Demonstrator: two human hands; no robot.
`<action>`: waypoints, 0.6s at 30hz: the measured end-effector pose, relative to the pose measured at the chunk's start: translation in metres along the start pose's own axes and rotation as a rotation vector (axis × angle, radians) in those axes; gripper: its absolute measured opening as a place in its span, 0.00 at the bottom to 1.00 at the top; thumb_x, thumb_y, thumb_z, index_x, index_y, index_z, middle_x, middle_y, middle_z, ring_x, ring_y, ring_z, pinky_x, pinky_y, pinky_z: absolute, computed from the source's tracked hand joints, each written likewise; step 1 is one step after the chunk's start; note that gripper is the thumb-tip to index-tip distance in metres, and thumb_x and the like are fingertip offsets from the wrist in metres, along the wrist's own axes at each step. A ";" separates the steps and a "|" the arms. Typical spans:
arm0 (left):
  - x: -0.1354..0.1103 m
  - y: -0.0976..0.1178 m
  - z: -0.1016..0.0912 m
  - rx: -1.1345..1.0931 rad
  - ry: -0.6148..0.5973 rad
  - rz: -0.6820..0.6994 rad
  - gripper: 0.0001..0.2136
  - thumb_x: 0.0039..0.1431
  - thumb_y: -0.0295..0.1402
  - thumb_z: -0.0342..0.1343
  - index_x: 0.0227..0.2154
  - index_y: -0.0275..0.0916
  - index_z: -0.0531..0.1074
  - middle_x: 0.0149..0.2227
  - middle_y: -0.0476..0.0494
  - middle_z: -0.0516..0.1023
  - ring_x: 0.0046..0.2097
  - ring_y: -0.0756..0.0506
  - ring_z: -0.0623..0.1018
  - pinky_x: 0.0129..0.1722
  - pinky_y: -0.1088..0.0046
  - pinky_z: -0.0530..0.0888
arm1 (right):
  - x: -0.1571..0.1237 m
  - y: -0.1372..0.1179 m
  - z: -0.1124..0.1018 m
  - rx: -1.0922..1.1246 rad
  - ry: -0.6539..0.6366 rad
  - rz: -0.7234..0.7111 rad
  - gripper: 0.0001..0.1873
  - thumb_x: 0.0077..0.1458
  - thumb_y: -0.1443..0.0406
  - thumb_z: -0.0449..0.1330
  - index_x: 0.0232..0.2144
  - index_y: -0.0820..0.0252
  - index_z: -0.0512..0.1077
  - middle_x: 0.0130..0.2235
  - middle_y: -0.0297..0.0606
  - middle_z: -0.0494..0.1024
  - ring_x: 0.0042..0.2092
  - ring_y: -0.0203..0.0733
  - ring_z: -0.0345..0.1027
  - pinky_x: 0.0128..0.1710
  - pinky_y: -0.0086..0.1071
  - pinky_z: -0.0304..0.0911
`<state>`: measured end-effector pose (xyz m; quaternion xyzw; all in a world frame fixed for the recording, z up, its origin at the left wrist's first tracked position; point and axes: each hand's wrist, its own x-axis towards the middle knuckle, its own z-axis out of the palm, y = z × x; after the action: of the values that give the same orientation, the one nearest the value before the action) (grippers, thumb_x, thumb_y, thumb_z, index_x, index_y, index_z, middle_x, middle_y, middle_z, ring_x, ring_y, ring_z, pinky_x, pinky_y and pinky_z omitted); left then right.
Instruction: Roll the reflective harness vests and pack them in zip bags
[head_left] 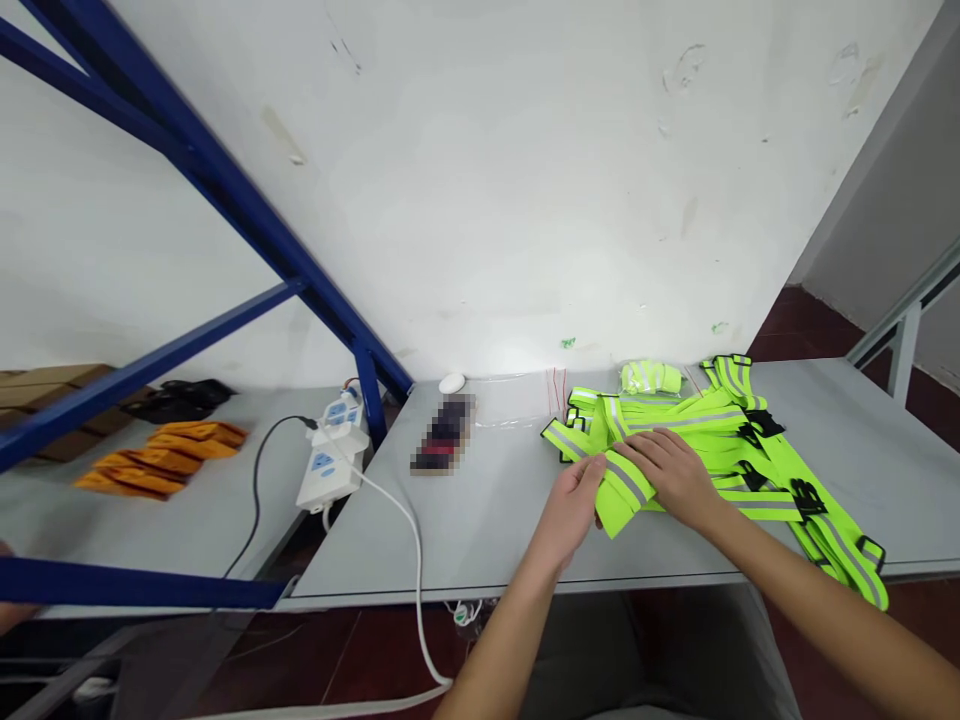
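Observation:
Near the front of the grey table, a folded neon yellow-green reflective strap (624, 490) with a silver stripe is between both my hands. My left hand (574, 505) pinches its left edge, thumb on top. My right hand (673, 475) is closed over its upper right part, and some of its fingers are hidden. Behind and to the right lies a pile of matching reflective straps (705, 420) with black buckles (808, 497). Some of them hang over the table's front edge. A rolled reflective strap bundle (651, 377), apparently in clear wrapping, sits at the back against the wall.
Clear plastic bags (514, 400) with red lines lie by the wall, beside a blurred-out flat object (444, 435) and a white round object (452, 383). A power strip (334, 455), a white cable (416, 540) and a blue frame (285, 250) stand left. Orange folded items (161, 460) lie farther left.

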<state>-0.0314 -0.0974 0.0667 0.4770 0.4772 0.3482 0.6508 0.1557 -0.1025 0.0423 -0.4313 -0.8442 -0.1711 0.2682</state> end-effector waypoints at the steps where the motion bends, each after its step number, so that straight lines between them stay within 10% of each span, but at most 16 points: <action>1: -0.002 0.002 0.000 0.018 0.037 0.035 0.23 0.59 0.53 0.49 0.38 0.36 0.73 0.29 0.45 0.74 0.32 0.45 0.73 0.32 0.70 0.71 | 0.006 0.005 -0.004 -0.002 -0.006 -0.025 0.26 0.59 0.76 0.48 0.58 0.60 0.64 0.47 0.43 0.77 0.49 0.45 0.68 0.52 0.41 0.59; 7: -0.010 -0.012 -0.007 0.360 0.210 0.527 0.34 0.52 0.38 0.63 0.60 0.45 0.58 0.60 0.39 0.64 0.61 0.38 0.63 0.57 0.61 0.63 | 0.029 0.011 -0.019 -0.071 -0.135 -0.009 0.32 0.55 0.78 0.50 0.62 0.69 0.56 0.38 0.45 0.79 0.38 0.46 0.72 0.39 0.39 0.65; 12: 0.011 -0.021 -0.023 0.424 0.213 0.558 0.17 0.49 0.24 0.57 0.44 0.42 0.74 0.43 0.43 0.78 0.49 0.40 0.73 0.49 0.63 0.68 | 0.035 0.004 -0.029 -0.029 -0.297 -0.114 0.28 0.60 0.64 0.59 0.61 0.61 0.60 0.33 0.39 0.79 0.33 0.44 0.72 0.31 0.34 0.60; 18: 0.023 0.000 -0.024 0.370 0.221 0.598 0.12 0.49 0.30 0.61 0.40 0.42 0.74 0.40 0.45 0.76 0.45 0.42 0.75 0.46 0.66 0.69 | 0.046 0.014 -0.032 0.079 -0.314 -0.008 0.26 0.64 0.50 0.49 0.57 0.56 0.65 0.31 0.38 0.81 0.28 0.40 0.72 0.25 0.30 0.51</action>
<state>-0.0473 -0.0695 0.0574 0.6646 0.4391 0.4803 0.3672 0.1542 -0.0820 0.0967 -0.4386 -0.8835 -0.0694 0.1492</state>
